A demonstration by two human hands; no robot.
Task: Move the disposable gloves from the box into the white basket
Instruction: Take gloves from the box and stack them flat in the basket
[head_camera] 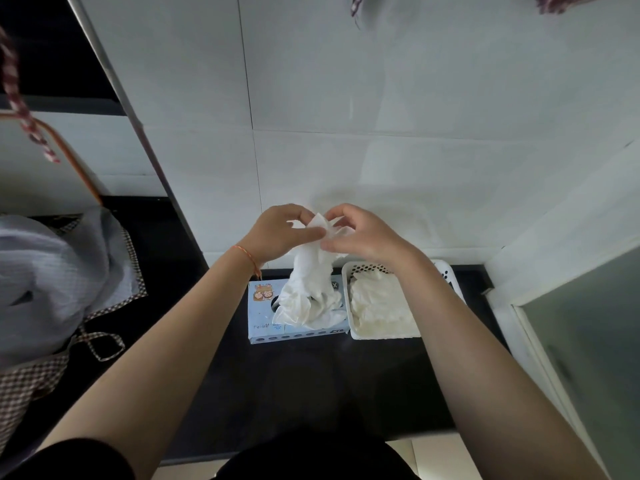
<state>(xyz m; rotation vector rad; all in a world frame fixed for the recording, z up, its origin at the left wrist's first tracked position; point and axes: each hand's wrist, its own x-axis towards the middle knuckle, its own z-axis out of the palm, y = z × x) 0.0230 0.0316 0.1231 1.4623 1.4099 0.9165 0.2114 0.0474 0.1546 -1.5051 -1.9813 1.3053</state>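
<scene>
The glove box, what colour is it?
Light blue, with a cartoon picture on top; the box shows best in the head view.

A black counter [311, 382] runs from near to far. Behind it stands a white tiled wall [381, 98] with thin lines between the tiles. On the left lies a grey cloth [62, 271] with a brown checked edge, crumpled in a heap. Above it hangs a red and white checked strap [20, 109] beside an orange curved bar [72, 161]. A silver metal strip [138, 133] slants down the left side of the wall. On the right is a frosted glass panel [588, 323] in a white frame. More checked cloth [561, 3] peeks in at the far top right.
</scene>
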